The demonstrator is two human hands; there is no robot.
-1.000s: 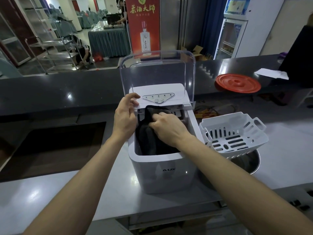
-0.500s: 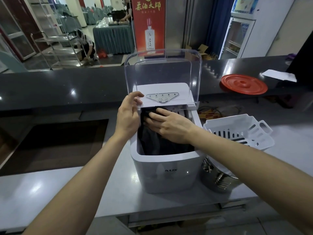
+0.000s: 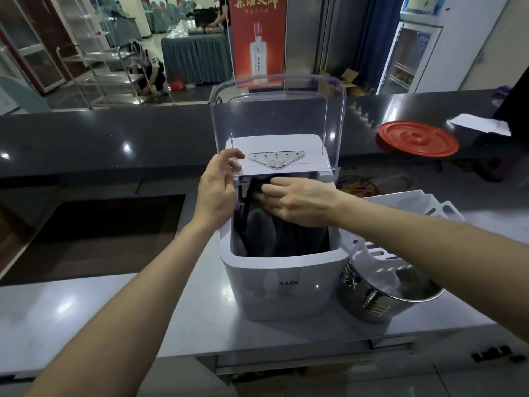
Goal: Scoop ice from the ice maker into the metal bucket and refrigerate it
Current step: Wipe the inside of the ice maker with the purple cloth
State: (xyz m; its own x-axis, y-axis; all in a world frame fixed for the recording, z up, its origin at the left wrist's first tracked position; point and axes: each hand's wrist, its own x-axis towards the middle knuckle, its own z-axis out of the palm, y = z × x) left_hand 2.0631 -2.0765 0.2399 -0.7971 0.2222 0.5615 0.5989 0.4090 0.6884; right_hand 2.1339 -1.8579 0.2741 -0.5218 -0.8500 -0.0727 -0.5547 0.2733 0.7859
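One left hand, fingers loosely bent and apart, tips touching the top left corner of one ice maker. One dark cloth in its bin. One right hand presses flat on the cloth, fingers straight and together; a second ago they were curled into it. One metal bucket stands just right of the machine, one white basket tilted on it. One red lid behind.

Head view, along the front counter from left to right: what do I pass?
In order: dark recess → left hand → ice maker → metal bucket.
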